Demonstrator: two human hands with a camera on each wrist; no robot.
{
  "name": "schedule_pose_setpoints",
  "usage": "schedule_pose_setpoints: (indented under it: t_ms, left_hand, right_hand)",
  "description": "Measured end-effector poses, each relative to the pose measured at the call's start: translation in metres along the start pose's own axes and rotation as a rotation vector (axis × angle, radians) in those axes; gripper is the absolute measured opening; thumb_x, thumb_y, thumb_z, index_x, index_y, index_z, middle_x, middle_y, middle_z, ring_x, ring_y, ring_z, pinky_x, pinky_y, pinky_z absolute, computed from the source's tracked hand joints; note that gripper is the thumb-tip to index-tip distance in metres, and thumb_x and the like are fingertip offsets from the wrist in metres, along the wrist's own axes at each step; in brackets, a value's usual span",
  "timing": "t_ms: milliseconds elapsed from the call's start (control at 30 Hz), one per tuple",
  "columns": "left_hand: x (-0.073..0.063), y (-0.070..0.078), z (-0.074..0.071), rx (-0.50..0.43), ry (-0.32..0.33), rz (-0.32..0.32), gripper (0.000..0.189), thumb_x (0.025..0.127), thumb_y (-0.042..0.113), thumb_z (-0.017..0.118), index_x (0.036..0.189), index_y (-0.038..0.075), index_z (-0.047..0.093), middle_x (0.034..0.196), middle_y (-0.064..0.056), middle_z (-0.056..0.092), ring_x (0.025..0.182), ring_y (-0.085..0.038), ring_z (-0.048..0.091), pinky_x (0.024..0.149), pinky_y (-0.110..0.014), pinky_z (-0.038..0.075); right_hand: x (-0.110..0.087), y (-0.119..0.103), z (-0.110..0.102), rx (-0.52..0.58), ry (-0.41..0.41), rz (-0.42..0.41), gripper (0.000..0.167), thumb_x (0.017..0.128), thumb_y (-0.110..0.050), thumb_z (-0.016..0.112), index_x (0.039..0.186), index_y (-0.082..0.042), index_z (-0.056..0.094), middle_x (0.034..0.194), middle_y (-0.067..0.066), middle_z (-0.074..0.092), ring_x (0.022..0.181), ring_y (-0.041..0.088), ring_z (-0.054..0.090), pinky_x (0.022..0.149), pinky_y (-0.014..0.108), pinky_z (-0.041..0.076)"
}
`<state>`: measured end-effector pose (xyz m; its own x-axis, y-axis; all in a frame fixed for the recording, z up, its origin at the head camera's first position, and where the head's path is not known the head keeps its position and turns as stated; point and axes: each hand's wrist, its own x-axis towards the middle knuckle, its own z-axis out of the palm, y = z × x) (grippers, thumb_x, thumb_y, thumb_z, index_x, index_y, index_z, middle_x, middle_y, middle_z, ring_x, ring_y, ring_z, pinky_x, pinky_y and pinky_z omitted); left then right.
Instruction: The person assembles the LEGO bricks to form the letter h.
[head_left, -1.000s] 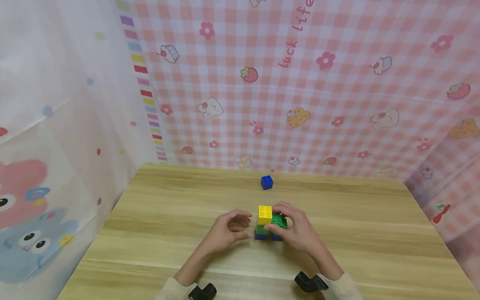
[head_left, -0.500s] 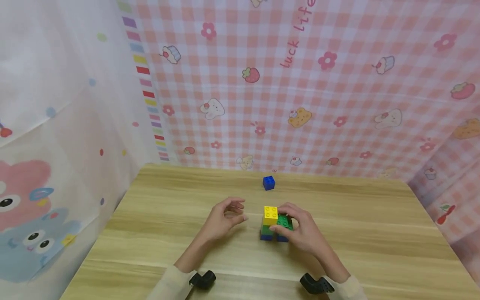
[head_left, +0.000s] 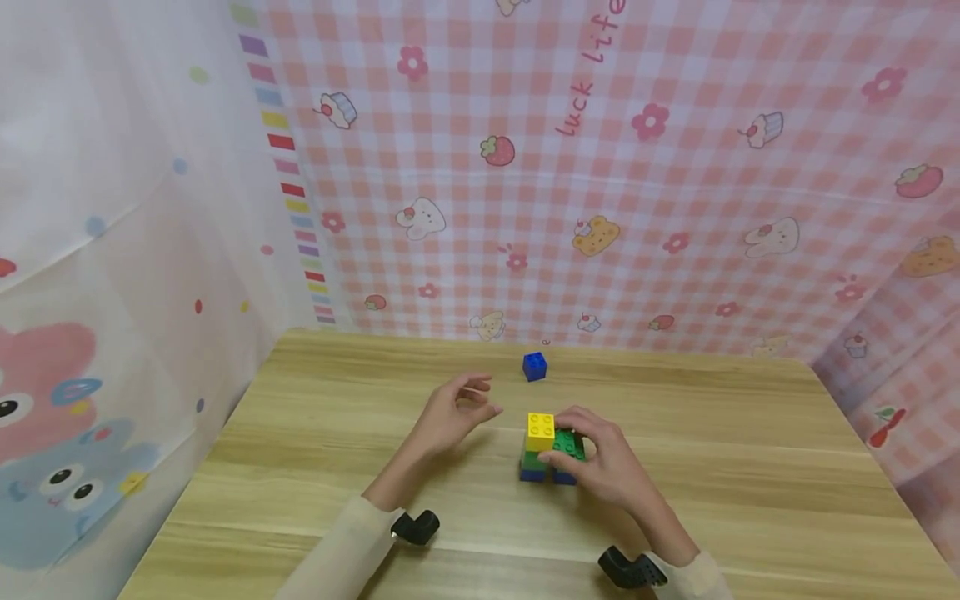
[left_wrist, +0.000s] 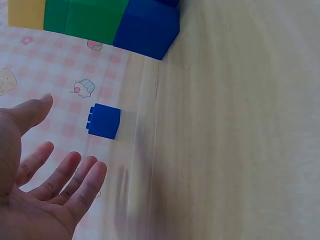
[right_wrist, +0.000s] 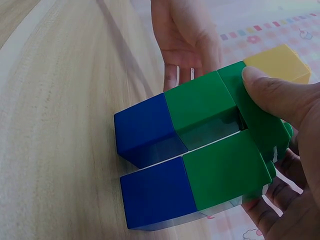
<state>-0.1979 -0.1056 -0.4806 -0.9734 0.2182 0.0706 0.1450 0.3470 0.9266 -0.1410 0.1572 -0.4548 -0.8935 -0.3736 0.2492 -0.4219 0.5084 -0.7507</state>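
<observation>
My right hand [head_left: 609,457] grips a small structure of toy building bricks standing on the wooden table. In the right wrist view it has two blue bricks [right_wrist: 155,192] at the bottom, two green bricks [right_wrist: 227,170] on them, a thin green plate [right_wrist: 257,110] bridging those, and a yellow brick [right_wrist: 277,65] on top at one side. The right thumb presses the plate's near side; the other fingers are behind. My left hand [head_left: 450,417], fingers apart and loosely bent, holds nothing. Beyond it lies a loose blue brick [head_left: 534,367], studs up.
The wooden table [head_left: 315,450] ends at the back against a pink checked cloth [head_left: 480,200]. A white patterned cloth [head_left: 135,275] hangs on the left. Black wrist mounts [head_left: 416,527] sit on both sleeves.
My left hand has drawn away from the brick structure and moved forward toward the loose blue brick. The right hand keeps its grip on the structure.
</observation>
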Motion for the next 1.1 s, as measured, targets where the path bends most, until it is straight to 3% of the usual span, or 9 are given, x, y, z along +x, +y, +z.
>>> schedule_pose_setpoints:
  t_ms: [700,1100]
  left_hand:
    - [0.045,0.001,0.019,0.052,-0.051,-0.031,0.067,0.093,0.031,0.076,0.151,0.013,0.048,0.141,-0.013,0.060,0.125,-0.030,0.061,0.102,-0.048,0.057]
    - [0.069,0.000,0.033,0.066,-0.037,-0.065,0.068,0.092,0.035,0.078,0.151,0.016,0.049,0.139,-0.012,0.061,0.124,-0.031,0.060,0.102,-0.049,0.056]
  right_hand:
    - [0.000,0.003,-0.001,-0.009,-0.006,-0.023,0.032,0.088,-0.034,0.082,0.115,-0.020,0.072,0.110,-0.009,0.068,0.095,0.008,0.063,0.086,0.033,0.060]
    - [0.000,0.003,-0.001,-0.014,-0.007,-0.007,0.033,0.087,-0.035,0.083,0.115,-0.021,0.072,0.110,-0.010,0.069,0.094,0.008,0.062,0.086,0.029,0.059]
